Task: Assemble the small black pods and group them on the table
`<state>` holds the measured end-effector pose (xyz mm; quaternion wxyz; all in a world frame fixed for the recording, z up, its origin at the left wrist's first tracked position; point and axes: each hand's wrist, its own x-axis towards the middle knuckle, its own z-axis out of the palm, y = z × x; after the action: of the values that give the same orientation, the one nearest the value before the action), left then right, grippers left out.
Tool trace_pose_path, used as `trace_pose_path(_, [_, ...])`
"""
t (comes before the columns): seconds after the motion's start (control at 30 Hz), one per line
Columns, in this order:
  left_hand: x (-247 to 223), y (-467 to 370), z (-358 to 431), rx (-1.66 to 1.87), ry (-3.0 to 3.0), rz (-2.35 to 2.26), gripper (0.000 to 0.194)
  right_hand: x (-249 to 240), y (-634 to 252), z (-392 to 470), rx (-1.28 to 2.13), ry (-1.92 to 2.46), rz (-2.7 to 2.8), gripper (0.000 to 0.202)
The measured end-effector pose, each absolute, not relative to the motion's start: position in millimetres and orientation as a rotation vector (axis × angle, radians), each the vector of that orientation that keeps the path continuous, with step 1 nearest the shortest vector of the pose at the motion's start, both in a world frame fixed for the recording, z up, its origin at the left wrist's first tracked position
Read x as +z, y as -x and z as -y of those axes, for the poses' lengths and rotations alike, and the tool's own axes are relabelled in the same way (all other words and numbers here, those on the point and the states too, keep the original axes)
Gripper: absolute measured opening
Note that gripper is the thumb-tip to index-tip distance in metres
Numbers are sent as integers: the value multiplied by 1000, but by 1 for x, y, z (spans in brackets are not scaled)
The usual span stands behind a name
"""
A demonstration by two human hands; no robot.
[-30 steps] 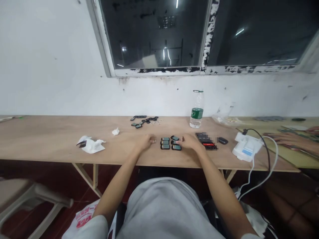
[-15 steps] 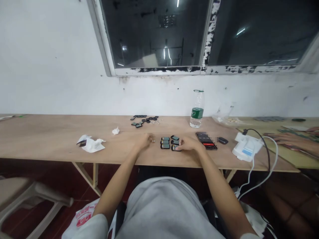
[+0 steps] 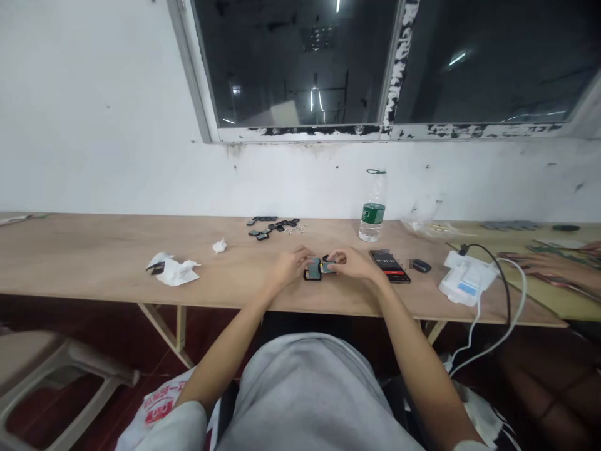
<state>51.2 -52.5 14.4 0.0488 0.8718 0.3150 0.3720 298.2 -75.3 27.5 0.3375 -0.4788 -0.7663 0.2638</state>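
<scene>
Several small flat rectangular pieces with black frames and grey-green faces lie together on the wooden table. The front piece of the left column point(image 3: 312, 275) shows whole. My left hand point(image 3: 293, 263) reaches over the back of that column, fingertips bunched, with whatever they hold too small to make out. On the right, my right hand point(image 3: 352, 262) pinches a small black-framed piece point(image 3: 328, 267) at its right side, close beside the left column. Its fingers hide part of the pieces behind.
More black-framed pieces point(image 3: 263, 235) lie at the back with tiny light bits. A water bottle point(image 3: 372, 216), a phone point(image 3: 389, 266), a white cabled device point(image 3: 467, 279) and crumpled tissue point(image 3: 176, 270) are on the table. Another person's hand point(image 3: 549, 263) works at the far right.
My left hand has moved right, from the tabletop onto the left column of pieces. My right hand has shifted slightly back and left, with its piece now close against the left column.
</scene>
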Motion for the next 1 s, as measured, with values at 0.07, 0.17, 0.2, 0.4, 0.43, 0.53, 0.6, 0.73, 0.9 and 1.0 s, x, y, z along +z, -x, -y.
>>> trace_pose_path(0.07, [16,-59,60,1135,-2721,-912,22,30,-297,78,702,1228,1986,23])
trace_pose_path(0.17, [16,-62,62,1104,-2803,-887,25,34,-295,82,752,1157,1942,23])
trace_pose_path(0.2, [15,-62,62,1102,-2816,-886,26,35,-294,83,770,1128,1924,24])
trace_pose_path(0.4, [16,-61,62,1136,-2809,-841,27,39,-292,88,789,1049,1899,30])
trace_pose_path(0.43, [17,-61,62,1148,-2810,-826,27,39,-292,88,776,1042,1910,30])
trace_pose_path(0.53, [18,-61,64,1198,-2814,-787,27,39,-292,87,747,1037,1918,30])
trace_pose_path(0.6, [17,-61,64,1244,-2824,-776,28,39,-292,87,753,1037,1905,31])
trace_pose_path(0.73, [13,-60,63,1311,-2849,-785,29,39,-292,86,795,1019,1891,32])
trace_pose_path(0.9, [10,-60,60,1309,-2818,-785,33,36,-293,83,862,1022,1844,33])
trace_pose_path(1.0, [11,-61,60,1312,-2772,-795,32,35,-293,82,890,1027,1816,33])
